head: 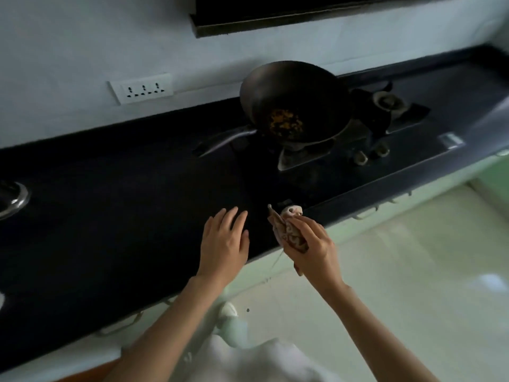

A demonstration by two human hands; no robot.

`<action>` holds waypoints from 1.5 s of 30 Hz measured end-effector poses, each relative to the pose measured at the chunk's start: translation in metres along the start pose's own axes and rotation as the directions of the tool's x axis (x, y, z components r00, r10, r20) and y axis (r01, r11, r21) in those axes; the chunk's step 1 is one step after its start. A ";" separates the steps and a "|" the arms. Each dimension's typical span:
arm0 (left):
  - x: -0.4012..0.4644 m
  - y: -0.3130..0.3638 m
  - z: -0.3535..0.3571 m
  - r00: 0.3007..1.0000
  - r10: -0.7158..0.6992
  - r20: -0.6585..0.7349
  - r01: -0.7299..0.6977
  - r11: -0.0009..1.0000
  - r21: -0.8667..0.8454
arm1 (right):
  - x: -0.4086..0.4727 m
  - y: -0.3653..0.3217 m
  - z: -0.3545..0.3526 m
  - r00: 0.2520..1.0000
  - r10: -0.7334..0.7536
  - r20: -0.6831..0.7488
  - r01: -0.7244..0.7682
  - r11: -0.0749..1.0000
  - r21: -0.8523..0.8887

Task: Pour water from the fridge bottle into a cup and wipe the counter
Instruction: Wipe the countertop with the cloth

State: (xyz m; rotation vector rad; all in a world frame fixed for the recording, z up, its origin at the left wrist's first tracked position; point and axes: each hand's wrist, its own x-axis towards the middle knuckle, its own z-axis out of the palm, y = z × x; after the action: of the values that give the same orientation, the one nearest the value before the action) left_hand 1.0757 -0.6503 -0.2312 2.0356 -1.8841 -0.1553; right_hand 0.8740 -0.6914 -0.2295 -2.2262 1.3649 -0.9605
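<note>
Wiping looks like the step in hand: the right hand point(311, 242) grips a bunched patterned cloth point(286, 230) at the front edge of the dark counter point(124, 202), near side of the wok point(292, 102). The left hand point(224, 244) hovers or rests flat just left of the cloth, fingers straight and spread. Next, the cloth likely needs pressing down and sweeping across. Counted: two hands, one cloth, one wok. No bottle or cup shows.

Left hand point(224, 241) flat; right hand point(311, 245) clenched.
</note>
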 end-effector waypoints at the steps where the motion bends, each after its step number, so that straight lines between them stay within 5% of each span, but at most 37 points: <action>1: -0.001 0.016 0.003 0.999 0.042 0.014 -0.042 0.999 -0.002 | -0.010 0.006 -0.016 0.999 0.016 -0.037 -0.017 1.000 -0.023; 19: 0.013 0.239 0.057 0.839 0.533 0.106 -0.532 0.846 -0.044 | -0.152 0.104 -0.216 0.796 0.322 -0.512 -0.464 0.868 -0.175; 37: 0.221 0.443 0.126 0.648 0.761 0.037 -0.752 0.647 -0.125 | -0.048 0.249 -0.342 0.602 0.334 -0.725 -0.654 0.728 -0.208; 45: 0.274 0.515 0.163 0.637 0.770 0.029 -0.759 0.633 -0.155 | -0.016 0.312 -0.386 0.566 0.388 -0.727 -0.695 0.699 -0.168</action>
State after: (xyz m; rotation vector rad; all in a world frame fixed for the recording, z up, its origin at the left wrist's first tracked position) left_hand 0.5676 -0.9727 -0.1662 0.9874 -2.5469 -0.1377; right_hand 0.3969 -0.8057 -0.1535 -1.4759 2.6503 -1.3104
